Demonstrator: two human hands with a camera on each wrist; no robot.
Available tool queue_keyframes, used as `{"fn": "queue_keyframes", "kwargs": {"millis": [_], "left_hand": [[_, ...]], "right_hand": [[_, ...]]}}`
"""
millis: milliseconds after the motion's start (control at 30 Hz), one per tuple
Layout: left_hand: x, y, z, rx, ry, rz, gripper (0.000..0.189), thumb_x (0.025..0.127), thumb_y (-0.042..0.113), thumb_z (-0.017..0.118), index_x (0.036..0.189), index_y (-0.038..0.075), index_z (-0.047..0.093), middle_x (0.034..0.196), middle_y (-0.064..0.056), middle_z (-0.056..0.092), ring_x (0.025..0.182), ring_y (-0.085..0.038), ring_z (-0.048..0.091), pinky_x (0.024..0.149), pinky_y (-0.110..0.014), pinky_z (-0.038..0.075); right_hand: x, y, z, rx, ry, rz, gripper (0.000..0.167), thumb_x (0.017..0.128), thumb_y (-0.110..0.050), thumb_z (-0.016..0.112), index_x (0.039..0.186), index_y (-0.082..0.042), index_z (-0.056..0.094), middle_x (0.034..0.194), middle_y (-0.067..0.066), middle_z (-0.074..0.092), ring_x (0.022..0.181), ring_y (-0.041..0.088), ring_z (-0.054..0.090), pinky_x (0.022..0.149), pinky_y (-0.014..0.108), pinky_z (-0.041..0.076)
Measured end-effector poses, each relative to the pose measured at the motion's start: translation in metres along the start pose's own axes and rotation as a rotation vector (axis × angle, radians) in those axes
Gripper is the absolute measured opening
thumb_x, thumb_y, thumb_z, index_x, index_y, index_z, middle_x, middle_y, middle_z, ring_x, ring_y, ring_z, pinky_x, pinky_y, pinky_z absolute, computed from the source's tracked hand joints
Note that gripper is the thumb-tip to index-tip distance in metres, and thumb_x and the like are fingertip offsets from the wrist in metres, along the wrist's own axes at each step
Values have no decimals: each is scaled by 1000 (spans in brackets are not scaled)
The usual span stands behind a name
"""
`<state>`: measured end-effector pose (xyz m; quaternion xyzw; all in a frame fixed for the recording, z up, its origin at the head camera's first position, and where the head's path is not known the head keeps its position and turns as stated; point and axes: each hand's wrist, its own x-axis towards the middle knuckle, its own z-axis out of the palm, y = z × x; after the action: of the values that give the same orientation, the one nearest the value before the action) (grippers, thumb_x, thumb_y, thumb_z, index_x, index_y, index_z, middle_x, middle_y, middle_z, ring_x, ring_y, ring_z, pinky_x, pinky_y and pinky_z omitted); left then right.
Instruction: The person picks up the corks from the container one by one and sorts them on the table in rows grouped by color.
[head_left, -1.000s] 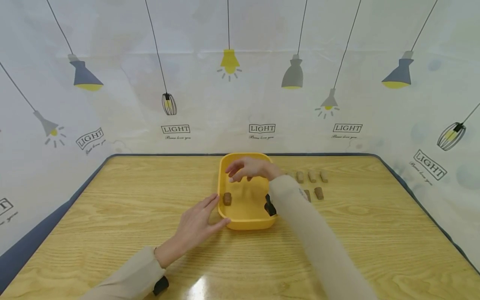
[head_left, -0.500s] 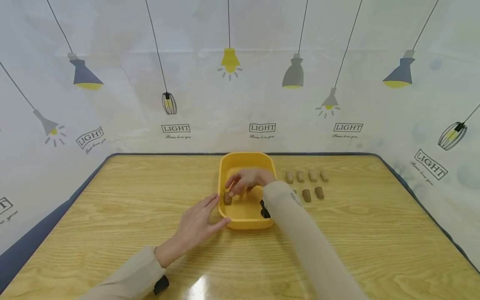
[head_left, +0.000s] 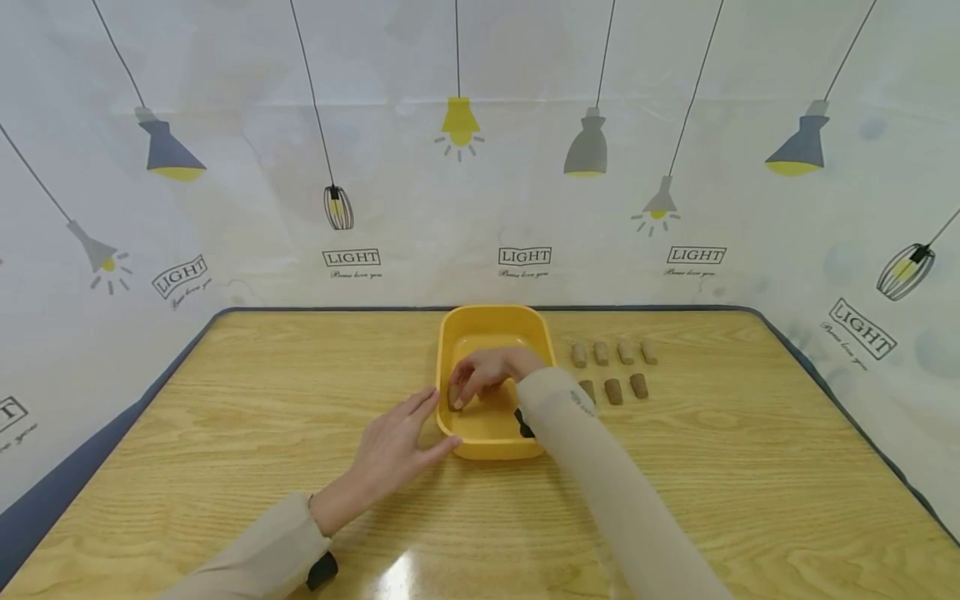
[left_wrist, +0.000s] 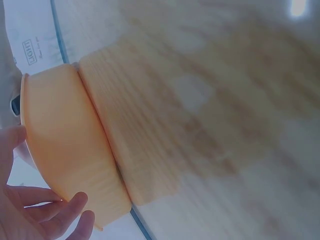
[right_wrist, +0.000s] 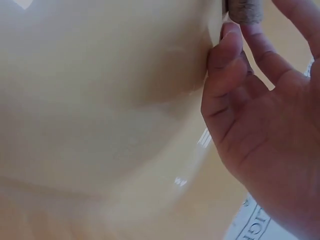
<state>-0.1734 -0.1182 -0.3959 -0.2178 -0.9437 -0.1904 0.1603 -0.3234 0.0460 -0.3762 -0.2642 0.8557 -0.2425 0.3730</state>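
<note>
A yellow rectangular tub (head_left: pixel 495 450) stands at the back middle of the table. Inside it, by the left wall, is a brown tapered cork stopper (right_wrist: pixel 245 11), partly covered in the head view. My right hand (head_left: pixel 491 371) reaches down into the tub, thumb and fingertips at that cork, seemingly pinching it; the thumb's tip is out of the right wrist view. My left hand (head_left: pixel 393 442) rests with extended fingers against the tub's left side, thumb on its near rim. In the left wrist view, the fingers (left_wrist: pixel 67 215) lie loosely along the tub's outer wall.
Right of the tub, on the wooden table (head_left: pixel 300 375), cork stoppers stand in two rows: several paler ones behind (head_left: pixel 601 353) and three darker ones in front (head_left: pixel 613 392). A backdrop (head_left: pixel 420 208) printed with lamps closes off the table's far edge.
My right hand has gone down and slightly left inside the tub to the cork, and its forearm no longer covers the corks on the right. The left hand stays in place.
</note>
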Motion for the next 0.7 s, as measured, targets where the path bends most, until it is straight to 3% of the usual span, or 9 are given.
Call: {"fn": "queue_keyframes", "kwargs": {"millis": [200, 700], "left_hand": [[0, 1, -1, -8, -5, -7, 70, 79, 52, 56, 126, 1, 48, 129, -11, 45, 103, -28, 52, 70, -40, 47], [0, 2, -3, -6, -10, -12, 71, 78, 52, 57, 125, 0, 48, 128, -11, 46, 104, -28, 51, 73, -41, 46]], "right_hand": [[4, -6, 2, -100, 11, 22, 36, 73, -28, 72, 101, -14, 54, 93, 0, 50, 83, 13, 44, 68, 23, 37], [-6, -4, -5, -46, 19, -24, 25, 78, -15, 67, 100, -11, 57, 94, -1, 54, 74, 14, 49, 65, 25, 42]]}}
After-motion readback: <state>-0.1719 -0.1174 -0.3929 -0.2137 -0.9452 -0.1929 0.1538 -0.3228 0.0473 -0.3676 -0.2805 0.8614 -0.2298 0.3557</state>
